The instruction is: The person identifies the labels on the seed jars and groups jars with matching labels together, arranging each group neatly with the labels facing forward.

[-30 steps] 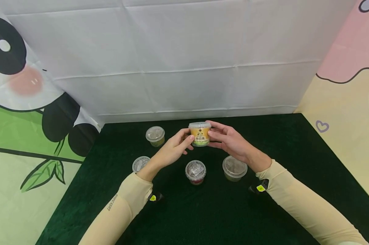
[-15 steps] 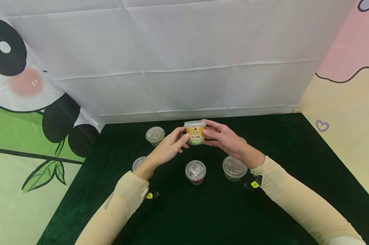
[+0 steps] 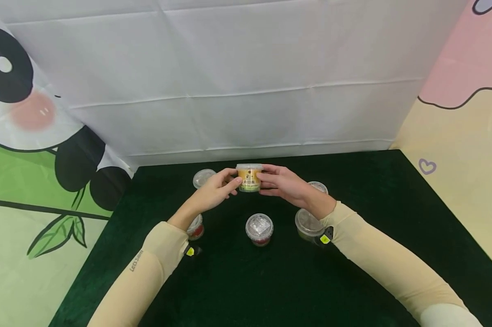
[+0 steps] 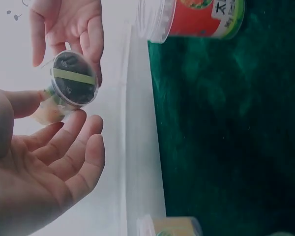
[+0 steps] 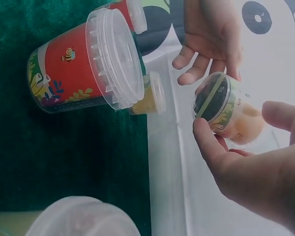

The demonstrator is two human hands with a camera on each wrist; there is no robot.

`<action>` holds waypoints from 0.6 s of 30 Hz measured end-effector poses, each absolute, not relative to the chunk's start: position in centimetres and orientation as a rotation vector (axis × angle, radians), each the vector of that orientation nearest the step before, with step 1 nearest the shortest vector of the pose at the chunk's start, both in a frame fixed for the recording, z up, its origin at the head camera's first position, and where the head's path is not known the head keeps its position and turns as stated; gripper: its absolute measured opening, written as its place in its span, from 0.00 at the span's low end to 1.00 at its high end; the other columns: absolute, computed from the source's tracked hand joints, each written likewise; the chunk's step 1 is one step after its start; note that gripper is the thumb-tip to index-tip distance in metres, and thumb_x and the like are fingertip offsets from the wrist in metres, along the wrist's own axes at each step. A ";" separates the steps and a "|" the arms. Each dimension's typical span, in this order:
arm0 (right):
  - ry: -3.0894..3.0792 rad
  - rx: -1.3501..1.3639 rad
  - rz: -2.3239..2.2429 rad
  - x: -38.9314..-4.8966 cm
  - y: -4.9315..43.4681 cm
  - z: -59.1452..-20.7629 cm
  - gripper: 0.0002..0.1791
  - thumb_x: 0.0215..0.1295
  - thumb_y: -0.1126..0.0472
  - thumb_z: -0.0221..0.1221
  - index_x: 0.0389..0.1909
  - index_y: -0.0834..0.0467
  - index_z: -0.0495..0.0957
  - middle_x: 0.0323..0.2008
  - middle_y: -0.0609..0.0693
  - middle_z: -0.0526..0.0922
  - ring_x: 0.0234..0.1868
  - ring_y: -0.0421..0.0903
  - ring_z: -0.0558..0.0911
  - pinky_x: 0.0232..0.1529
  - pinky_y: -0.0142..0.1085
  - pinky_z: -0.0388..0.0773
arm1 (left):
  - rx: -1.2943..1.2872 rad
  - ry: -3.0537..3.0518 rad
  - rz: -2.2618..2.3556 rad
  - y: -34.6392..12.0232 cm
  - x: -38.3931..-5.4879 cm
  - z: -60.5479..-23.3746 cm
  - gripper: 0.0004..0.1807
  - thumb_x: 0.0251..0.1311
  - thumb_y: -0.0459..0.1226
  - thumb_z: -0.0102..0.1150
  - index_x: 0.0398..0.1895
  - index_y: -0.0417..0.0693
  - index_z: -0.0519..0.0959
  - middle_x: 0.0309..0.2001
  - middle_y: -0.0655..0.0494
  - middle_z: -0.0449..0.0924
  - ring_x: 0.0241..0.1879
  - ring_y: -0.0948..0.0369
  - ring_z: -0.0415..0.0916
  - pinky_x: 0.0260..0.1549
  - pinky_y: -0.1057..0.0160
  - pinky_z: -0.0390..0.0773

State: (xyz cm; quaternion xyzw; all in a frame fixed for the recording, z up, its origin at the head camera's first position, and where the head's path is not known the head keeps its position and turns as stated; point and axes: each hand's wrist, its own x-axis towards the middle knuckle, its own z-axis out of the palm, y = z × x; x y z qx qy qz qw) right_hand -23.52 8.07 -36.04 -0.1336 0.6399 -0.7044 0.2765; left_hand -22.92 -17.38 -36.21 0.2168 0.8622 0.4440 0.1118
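Note:
A small lidded plastic tub (image 3: 249, 179) with a yellow-and-green label is held upright above the far part of the dark green table. My left hand (image 3: 213, 190) pinches its left side between thumb and fingers. From the other side, my right hand (image 3: 286, 184) grips it, fingers behind and beside the wall. In the left wrist view the underside of the tub (image 4: 73, 78) shows dark, crossed by a pale green strip. The right wrist view also shows this base, with the right thumb and fingers (image 5: 209, 142) around the tub.
Several lidded tubs stand on the green table (image 3: 246, 281): one at back left (image 3: 203, 178), a red-labelled one (image 3: 196, 228) partly behind the left wrist, a middle one (image 3: 259, 229), a right one (image 3: 308, 223) and one at back right (image 3: 319, 186). A white cloth (image 3: 246, 113) hangs behind.
Both hands have carried the yellow-labelled tub leftward. The back-right tub has come into view from behind the right hand, while the back-left tub is now partly covered by the left hand.

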 end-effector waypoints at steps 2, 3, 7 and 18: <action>1.723 -0.366 -1.880 -23.7 7.8 -36.1 0.32 0.80 0.53 0.52 0.77 0.59 0.56 0.66 0.62 0.69 0.65 0.56 0.73 0.67 0.47 0.70 | 0.644 2.525 1.292 -17.8 -23.2 -36.1 0.29 0.79 0.49 0.47 0.72 0.38 0.63 0.54 0.43 0.79 0.48 0.49 0.80 0.49 0.51 0.80; 1.729 -0.368 -1.873 -23.8 7.7 -36.1 0.32 0.80 0.52 0.51 0.78 0.59 0.56 0.66 0.61 0.69 0.65 0.56 0.73 0.67 0.47 0.70 | 0.648 2.525 1.282 -18.0 -23.3 -36.1 0.29 0.79 0.48 0.47 0.72 0.38 0.63 0.54 0.43 0.80 0.48 0.49 0.80 0.49 0.50 0.80; 1.781 -0.361 -1.848 -24.3 7.0 -36.1 0.34 0.80 0.49 0.51 0.78 0.59 0.55 0.67 0.59 0.68 0.65 0.56 0.72 0.68 0.47 0.69 | 0.660 2.526 1.245 -18.7 -23.9 -35.8 0.29 0.79 0.45 0.49 0.72 0.34 0.63 0.53 0.40 0.82 0.48 0.45 0.82 0.51 0.49 0.80; 1.895 -0.235 -1.840 -25.8 4.3 -36.5 0.32 0.81 0.49 0.49 0.77 0.60 0.58 0.67 0.58 0.69 0.64 0.56 0.73 0.65 0.44 0.72 | 0.556 2.553 1.130 -19.7 -25.6 -35.8 0.31 0.79 0.49 0.46 0.73 0.36 0.62 0.56 0.39 0.81 0.47 0.48 0.83 0.51 0.48 0.81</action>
